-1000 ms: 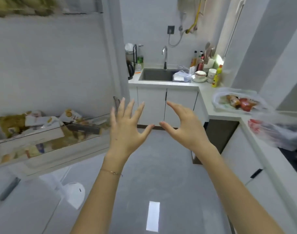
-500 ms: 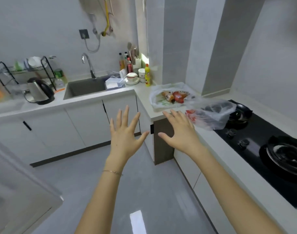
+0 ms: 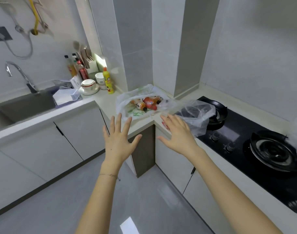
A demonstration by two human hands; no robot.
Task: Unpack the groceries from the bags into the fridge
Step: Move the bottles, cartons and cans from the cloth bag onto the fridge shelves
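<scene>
A white plastic bag [image 3: 127, 97] lies open on the counter corner with orange and red drink bottles [image 3: 148, 103] inside. Right of it, a clear plastic bag [image 3: 197, 115] slumps partly over the hob. My left hand [image 3: 118, 139] hovers with fingers spread just in front of the white bag, holding nothing. Empty too, my right hand [image 3: 177, 134] spreads its fingers at the near edge of the clear bag. The fridge is out of view.
A black gas hob [image 3: 255, 144] with two burners fills the counter on the right. At the left are a sink [image 3: 22, 105], tap, clear box and stacked bowls [image 3: 88, 85]. A yellow bottle [image 3: 108, 81] and sauce bottles stand at the back. White cabinets sit below the counter, above grey floor.
The view has swung right, away from the fridge door shelf and towards the counter corner. Both open hands have come closer to the two bags.
</scene>
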